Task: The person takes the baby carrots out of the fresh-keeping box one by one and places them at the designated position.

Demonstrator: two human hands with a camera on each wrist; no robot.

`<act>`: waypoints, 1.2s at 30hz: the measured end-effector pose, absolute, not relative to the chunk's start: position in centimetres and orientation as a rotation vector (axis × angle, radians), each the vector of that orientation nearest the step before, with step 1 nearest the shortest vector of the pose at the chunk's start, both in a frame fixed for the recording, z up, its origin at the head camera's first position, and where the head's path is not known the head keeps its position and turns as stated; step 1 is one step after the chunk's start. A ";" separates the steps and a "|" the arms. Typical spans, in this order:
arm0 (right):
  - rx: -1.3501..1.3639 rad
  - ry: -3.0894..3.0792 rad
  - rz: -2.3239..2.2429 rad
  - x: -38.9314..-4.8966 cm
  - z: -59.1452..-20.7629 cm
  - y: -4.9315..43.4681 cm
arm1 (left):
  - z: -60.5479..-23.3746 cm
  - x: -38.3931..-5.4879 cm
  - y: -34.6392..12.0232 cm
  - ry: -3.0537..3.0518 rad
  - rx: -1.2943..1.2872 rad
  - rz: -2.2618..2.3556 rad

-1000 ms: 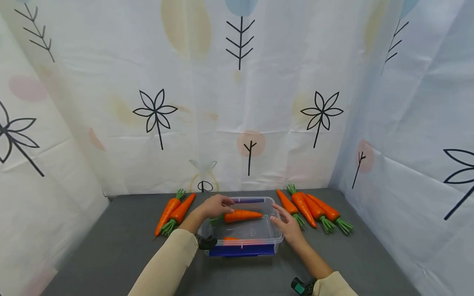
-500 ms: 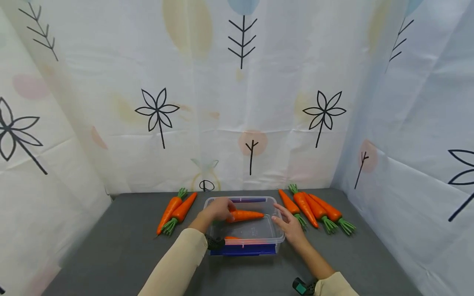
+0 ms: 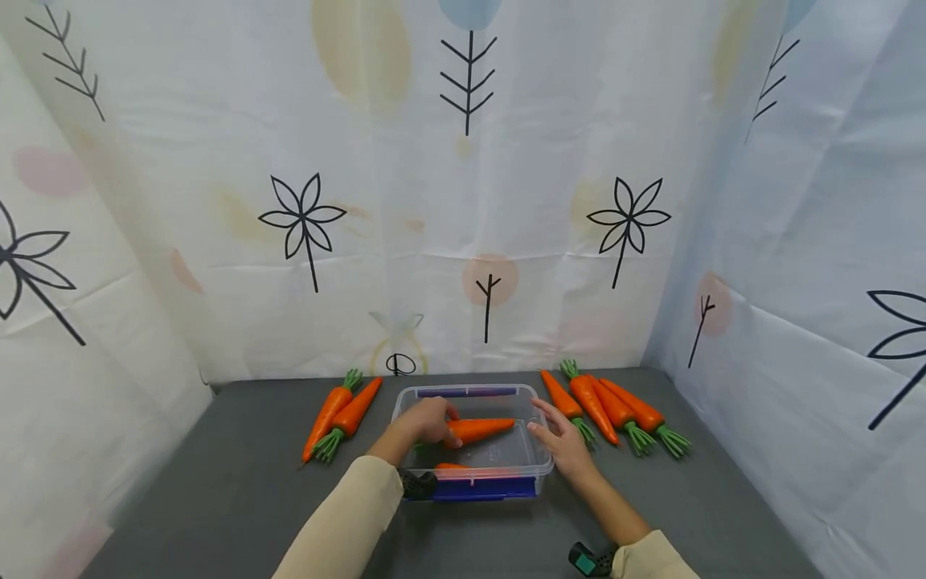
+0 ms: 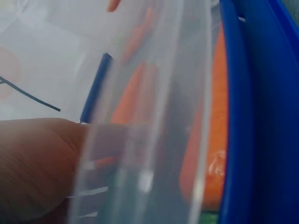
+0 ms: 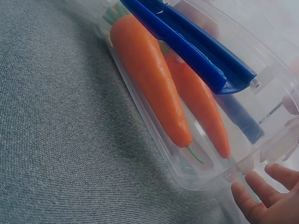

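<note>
A clear plastic box with blue latches stands mid-table, with two carrots in it. My left hand reaches inside and grips one carrot around its thick leafy end, the tip pointing right. The other carrot lies along the front wall, clearest in the right wrist view. Through the wall in the left wrist view, my left thumb side shows blurred, the fingertips hidden. My right hand, fingers spread and lightly bent, is at the right wall of the box, fingertips right at the rim.
Two carrots lie left of the box on the grey table. Several more carrots lie on the right, close to my right hand. A patterned white curtain encloses the back and sides.
My left hand has gone down into the box and closed around the carrot's thick end. That carrot has shifted slightly toward the front. The right hand has stayed at the box's side.
</note>
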State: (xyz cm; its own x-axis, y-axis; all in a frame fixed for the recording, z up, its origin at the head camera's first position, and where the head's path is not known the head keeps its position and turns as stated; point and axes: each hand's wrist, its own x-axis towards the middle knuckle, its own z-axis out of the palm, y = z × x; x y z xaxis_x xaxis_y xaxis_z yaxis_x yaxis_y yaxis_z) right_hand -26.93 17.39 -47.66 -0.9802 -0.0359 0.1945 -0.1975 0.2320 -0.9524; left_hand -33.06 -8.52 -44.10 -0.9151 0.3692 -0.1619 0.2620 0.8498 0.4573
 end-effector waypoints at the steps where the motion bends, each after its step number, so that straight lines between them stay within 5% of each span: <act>1: 0.231 -2.360 1.851 -26.9 -47.6 17.4 | -44.0 -33.0 -8.6 2.782 0.501 0.665; 36: 0.188 -2.356 1.844 -27.7 -49.1 17.7 | -38.4 -31.1 -16.5 2.795 0.488 1.436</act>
State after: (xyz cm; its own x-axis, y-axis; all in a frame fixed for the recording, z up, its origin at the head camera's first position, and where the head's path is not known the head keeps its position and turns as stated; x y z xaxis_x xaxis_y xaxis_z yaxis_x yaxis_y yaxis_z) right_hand -27.74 17.67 -49.12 -0.9819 -0.0098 0.1894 -0.1862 0.2396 -0.9529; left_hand -31.06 -16.47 -38.39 -0.9522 0.2521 0.1726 0.2872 0.5453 0.7875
